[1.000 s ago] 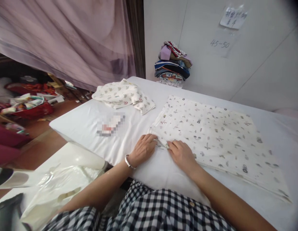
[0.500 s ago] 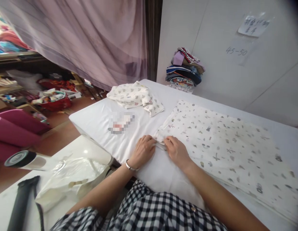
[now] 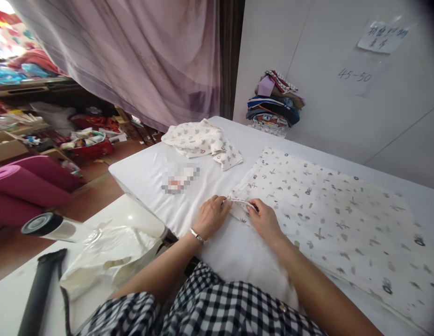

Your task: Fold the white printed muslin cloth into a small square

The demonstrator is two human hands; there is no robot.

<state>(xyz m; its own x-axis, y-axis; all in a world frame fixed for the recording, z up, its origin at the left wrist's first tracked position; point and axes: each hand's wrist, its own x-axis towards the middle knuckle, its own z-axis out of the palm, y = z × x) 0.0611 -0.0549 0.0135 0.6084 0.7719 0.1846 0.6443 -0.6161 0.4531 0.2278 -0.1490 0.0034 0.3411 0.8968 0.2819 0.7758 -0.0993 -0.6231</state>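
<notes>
A large white printed cloth [image 3: 329,219] lies spread over the right part of the white-covered table [image 3: 143,163]. My left hand [image 3: 212,215] is closed on the cloth's near left corner, its fingertips at the hem. Just to the right, my right hand [image 3: 264,218] pinches the cloth's edge between thumb and fingers. A short stretch of hem is raised between the two hands, with the printed fabric showing below it. Farther back lies a crumpled white printed cloth [image 3: 202,140]. A small blurred-out item [image 3: 181,179] rests to the left of my hands.
Folded fabrics [image 3: 274,100] are stacked beyond the table by the wall. At the lower left, a side table [image 3: 90,217] holds a clear plastic bag [image 3: 108,256], a roll [image 3: 48,226] and a dark tube-like object [image 3: 38,289]. Pink rolls [image 3: 31,189] stand beyond it.
My right hand has lifted the cloth's edge slightly and moved a little away from my left hand. The raised hem now shows between them. The whole view has shifted slightly.
</notes>
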